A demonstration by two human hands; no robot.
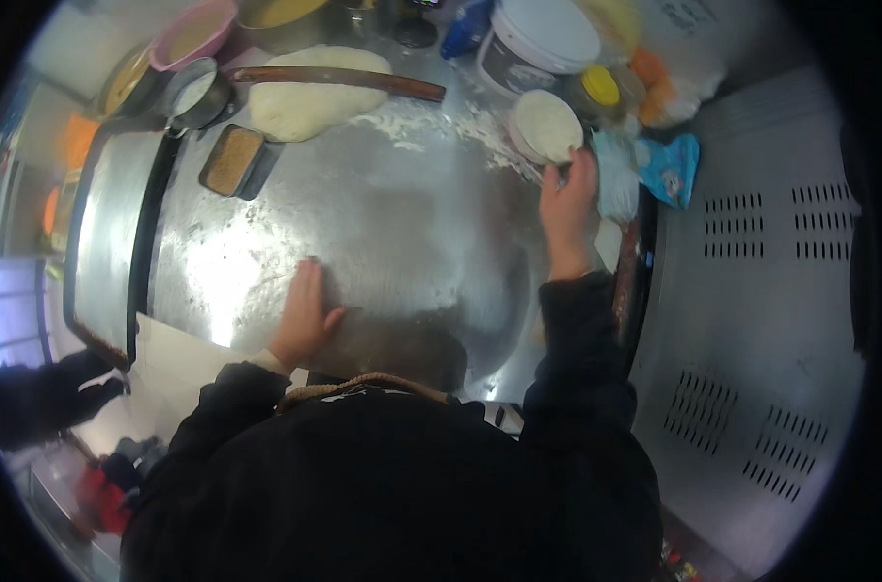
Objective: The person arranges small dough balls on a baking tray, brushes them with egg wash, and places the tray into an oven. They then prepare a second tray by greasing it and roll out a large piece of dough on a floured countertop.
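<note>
My left hand [306,313] lies flat on the metal worktop [368,233] with the thumb apart, holding nothing. At the back right, my right hand [570,196] reaches to the near rim of a round tub of flour [548,127]; its fingertips are at the rim, and whether they grip it cannot be told. A large slab of pale dough [288,109] lies at the back left, with a wooden rolling pin [339,76] across it. In front of the dough stands a rectangular tin with brown crumbly contents [231,161]. Loose flour [477,127] is scattered between dough and tub.
A baking tray [113,233] stands along the left edge. At the back left are a small metal pot [195,94] and a pink bowl [193,35]. A white lidded bucket [535,44], a yellow-lidded jar [599,86] and a blue packet [670,171] crowd the right. Lower left shows another person's dark sleeve [41,396].
</note>
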